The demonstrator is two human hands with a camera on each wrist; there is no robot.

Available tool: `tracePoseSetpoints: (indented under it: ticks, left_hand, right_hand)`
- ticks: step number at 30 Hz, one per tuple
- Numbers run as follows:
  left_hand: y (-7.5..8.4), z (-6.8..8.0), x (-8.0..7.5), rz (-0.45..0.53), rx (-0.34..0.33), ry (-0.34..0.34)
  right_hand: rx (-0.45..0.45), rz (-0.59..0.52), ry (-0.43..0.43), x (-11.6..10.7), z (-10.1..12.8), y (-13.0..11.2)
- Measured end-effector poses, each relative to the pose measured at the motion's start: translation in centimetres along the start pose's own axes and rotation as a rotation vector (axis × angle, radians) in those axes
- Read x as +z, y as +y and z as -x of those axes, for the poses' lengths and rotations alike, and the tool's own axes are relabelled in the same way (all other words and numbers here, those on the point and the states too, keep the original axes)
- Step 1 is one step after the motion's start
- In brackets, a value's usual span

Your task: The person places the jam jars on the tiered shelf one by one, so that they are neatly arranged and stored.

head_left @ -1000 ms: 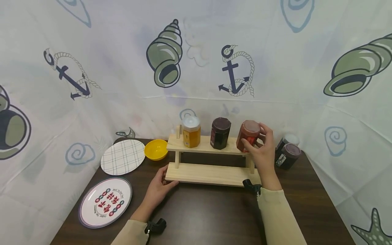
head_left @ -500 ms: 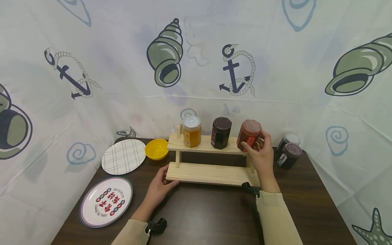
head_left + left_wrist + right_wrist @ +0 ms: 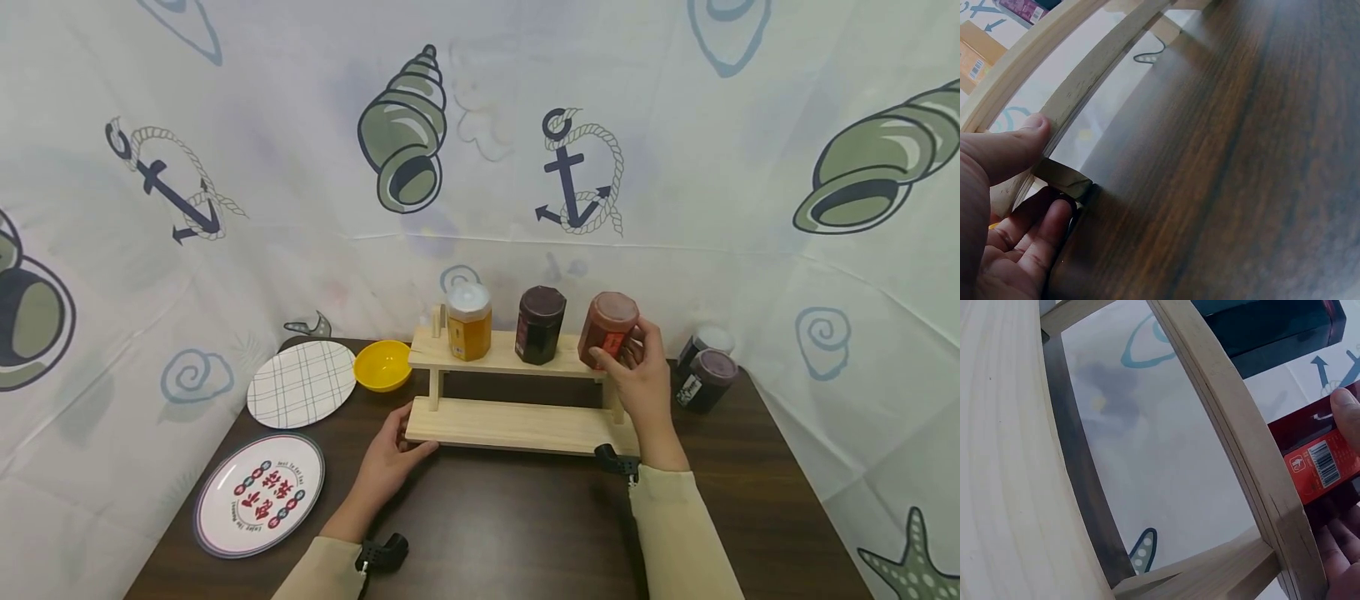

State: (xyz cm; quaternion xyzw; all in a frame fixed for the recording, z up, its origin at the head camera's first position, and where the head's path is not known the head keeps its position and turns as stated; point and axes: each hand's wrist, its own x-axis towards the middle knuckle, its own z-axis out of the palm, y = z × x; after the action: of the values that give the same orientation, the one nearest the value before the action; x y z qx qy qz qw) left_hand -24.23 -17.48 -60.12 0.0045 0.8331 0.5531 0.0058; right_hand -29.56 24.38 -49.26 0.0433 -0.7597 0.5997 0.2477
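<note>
A two-tier wooden rack (image 3: 517, 423) stands on the dark table. At the left end of its lower board my left hand (image 3: 387, 460) grips the wood; in the left wrist view the thumb (image 3: 1034, 128) lies on the board's edge and the other fingers curl below. My right hand (image 3: 637, 379) holds a dark red jar (image 3: 609, 327) with a red label at the right end of the upper board, thumb in front and fingers round the right side. Left of it on that board stand a dark jar (image 3: 540, 325) and an amber honey-coloured jar (image 3: 469, 323) with a white lid.
Two more dark jars, one purple-lidded (image 3: 707, 382) and one white-lidded (image 3: 708, 340), stand right of the rack. On the left are a yellow bowl (image 3: 382, 367), a checked oval plate (image 3: 300, 385) and a round plate with red writing (image 3: 225, 500). A printed cloth hangs behind.
The right hand has slid slightly lower on the red jar, its fingers now lower at the side. Jars, rack and left hand stay where they were.
</note>
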Motion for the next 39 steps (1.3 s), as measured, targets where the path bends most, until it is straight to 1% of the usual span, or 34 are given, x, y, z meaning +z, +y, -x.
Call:
tracePoseSetpoints:
  ticks: [5,8,11,15,20,23,26,29,32,35,39]
  left_hand:
    - [-0.1,0.1,0.1,0.008,0.003,0.005]
    - [-0.2,0.2,0.2,0.007,0.005,0.005]
    - [-0.2,0.2,0.3,0.007,0.002,0.005]
    - [-0.3,0.2,0.3,0.013,0.001,0.006]
    - [-0.3,0.3,0.2,0.018,0.023,0.011]
    - [-0.3,0.3,0.2,0.017,0.029,0.019]
    - [-0.2,0.3,0.2,0.012,0.027,0.023]
    - [-0.2,0.2,0.2,0.011,0.021,0.026]
    - [-0.1,0.1,0.2,0.016,0.021,0.023]
    - [-0.1,0.0,0.2,0.018,0.022,0.017]
    - [-0.2,0.0,0.0,0.005,0.009,0.017]
  right_hand:
    - [0.020,0.030,-0.015,-0.1,0.1,0.2]
    - [0.027,0.021,-0.012,-0.4,0.4,0.3]
    - [0.008,0.019,-0.005,-1.0,0.9,0.3]
    - [-0.034,0.060,0.000,-1.7,1.7,0.2]
    - [-0.075,0.087,0.013,-2.7,2.2,0.2]
    - [-0.107,0.106,0.057,-3.3,2.2,0.0]
    - [-0.149,0.118,0.119,-4.2,2.1,-0.3]
    - [-0.193,0.127,0.166,-5.3,2.0,-0.6]
    - [-0.217,0.144,0.196,-6.6,1.8,-0.9]
    - [-0.211,0.151,0.237,-8.0,1.8,-1.0]
    - [-0.173,0.115,0.306,-9.3,2.1,-1.2]
